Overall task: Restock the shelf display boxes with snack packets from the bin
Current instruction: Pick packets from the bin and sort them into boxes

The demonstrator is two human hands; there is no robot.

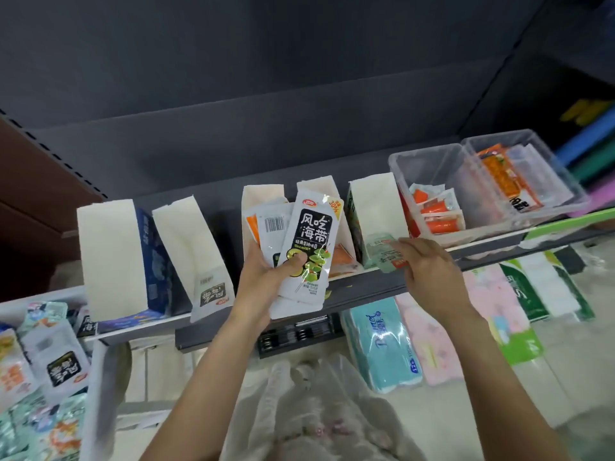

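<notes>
My left hand [266, 274] grips a fanned stack of white snack packets [307, 247], the top one printed black and green, in front of the middle display box [263, 197]. My right hand [429, 271] pinches a pale green packet [382, 252] at the mouth of the white display box [372, 201] to the right. Two more white display boxes [113, 257] [189, 241] stand at the left of the grey shelf [366, 287]. The bin of packets [43, 371] sits at the lower left.
Two clear plastic tubs [446, 168] [532, 144] with orange packets stand at the shelf's right end. Tissue packs [382, 344] lie on the level below. A crumpled plastic bag [316, 410] hangs under my arms.
</notes>
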